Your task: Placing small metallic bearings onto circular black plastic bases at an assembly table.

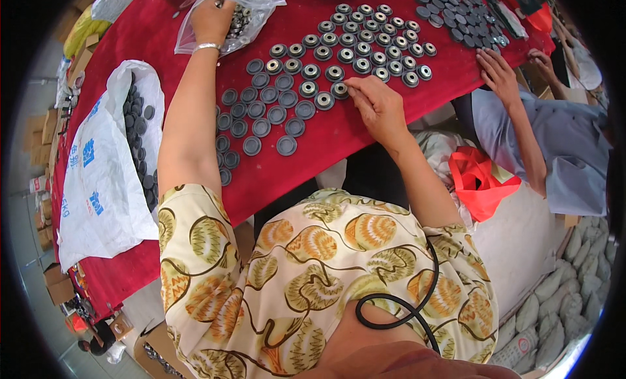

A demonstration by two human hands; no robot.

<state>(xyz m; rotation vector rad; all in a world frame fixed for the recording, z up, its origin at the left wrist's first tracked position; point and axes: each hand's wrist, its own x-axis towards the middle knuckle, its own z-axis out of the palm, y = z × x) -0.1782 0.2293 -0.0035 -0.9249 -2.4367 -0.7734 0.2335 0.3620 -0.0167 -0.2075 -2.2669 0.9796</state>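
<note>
My left hand reaches into a clear plastic bag at the far left of the table, over small shiny metal parts. Its fingers are curled, and a bit of metal shows at them; I cannot make out exactly what they hold. My right hand is closed, thumb and fingers together at the edge of a grey disc with a metal centre. Several more such discs stand in rows beyond it. Left of these lie plain grey discs with no metal in them.
A white woven sack with loose grey discs lies at the left on the red-covered table. More dark discs cover the far right, near another person's hand. A red bag sits right of my lap.
</note>
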